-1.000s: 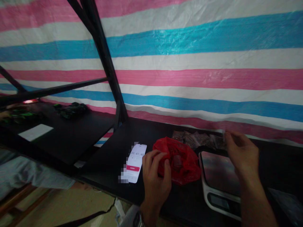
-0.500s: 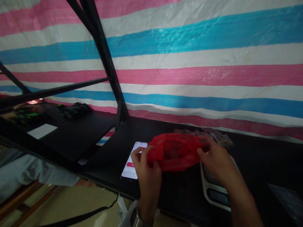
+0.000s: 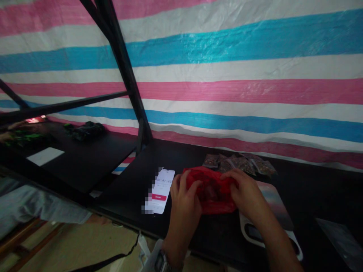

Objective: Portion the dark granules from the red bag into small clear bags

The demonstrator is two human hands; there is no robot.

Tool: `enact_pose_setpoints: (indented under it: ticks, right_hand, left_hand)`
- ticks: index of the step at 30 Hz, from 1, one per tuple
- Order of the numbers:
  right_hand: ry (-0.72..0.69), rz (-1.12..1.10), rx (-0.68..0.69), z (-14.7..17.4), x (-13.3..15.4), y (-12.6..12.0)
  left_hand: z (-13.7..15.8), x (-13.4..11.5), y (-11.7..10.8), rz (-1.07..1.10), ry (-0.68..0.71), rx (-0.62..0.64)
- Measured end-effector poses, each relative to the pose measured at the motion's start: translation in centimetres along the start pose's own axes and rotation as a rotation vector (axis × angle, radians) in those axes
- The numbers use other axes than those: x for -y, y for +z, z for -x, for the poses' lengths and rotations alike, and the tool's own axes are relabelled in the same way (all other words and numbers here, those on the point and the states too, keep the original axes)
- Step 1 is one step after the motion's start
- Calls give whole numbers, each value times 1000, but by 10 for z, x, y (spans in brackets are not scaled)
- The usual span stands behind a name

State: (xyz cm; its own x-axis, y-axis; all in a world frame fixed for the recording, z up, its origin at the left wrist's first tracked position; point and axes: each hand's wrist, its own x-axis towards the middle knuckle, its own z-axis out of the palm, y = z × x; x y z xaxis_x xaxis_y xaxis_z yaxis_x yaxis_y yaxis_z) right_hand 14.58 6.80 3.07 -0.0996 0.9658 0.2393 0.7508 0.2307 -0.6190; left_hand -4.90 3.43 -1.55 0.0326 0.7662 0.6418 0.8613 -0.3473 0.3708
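Note:
A red plastic bag (image 3: 218, 206) is held above the black table, its mouth facing up and towards me. My left hand (image 3: 185, 198) grips the bag's left rim, with the fingers folded over the edge. On the opposite side, my right hand (image 3: 245, 190) pinches the right rim. Dark contents show inside the bag, too dim to name. Just left of my left hand lies a phone (image 3: 161, 189) with a lit timer screen. Partly beneath my right forearm is a white digital scale (image 3: 273, 204) with a shiny metal plate.
Several small clear packets (image 3: 241, 163) of brownish bits lie along the back of the table (image 3: 127, 189). A flat clear bag (image 3: 340, 238) is at the right. A black metal frame (image 3: 124, 75) rises at the left; beyond it, a person's grey sleeve (image 3: 51, 206) shows beside another table.
Both hands have come closer together, and the bag's mouth has tipped towards me, showing more of its inside. My right hand has moved left and down, uncovering the scale's plate and the packets.

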Motion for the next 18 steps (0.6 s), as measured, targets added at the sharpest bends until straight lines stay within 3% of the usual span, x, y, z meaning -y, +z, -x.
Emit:
enact_pose_setpoints:
  ticks: [4, 9, 14, 18]
  right_hand:
    - [83, 57, 121, 1, -2, 2]
    - [88, 79, 203, 4, -11, 1]
    - [75, 212, 175, 8, -17, 6]
    - [37, 218, 78, 11, -17, 7]
  left_hand:
    - [3, 6, 8, -79, -73, 107]
    - [-2, 7, 2, -172, -213, 175]
    - [-2, 7, 4, -192, -250, 206]
    - [0, 7, 5, -191, -197, 118]
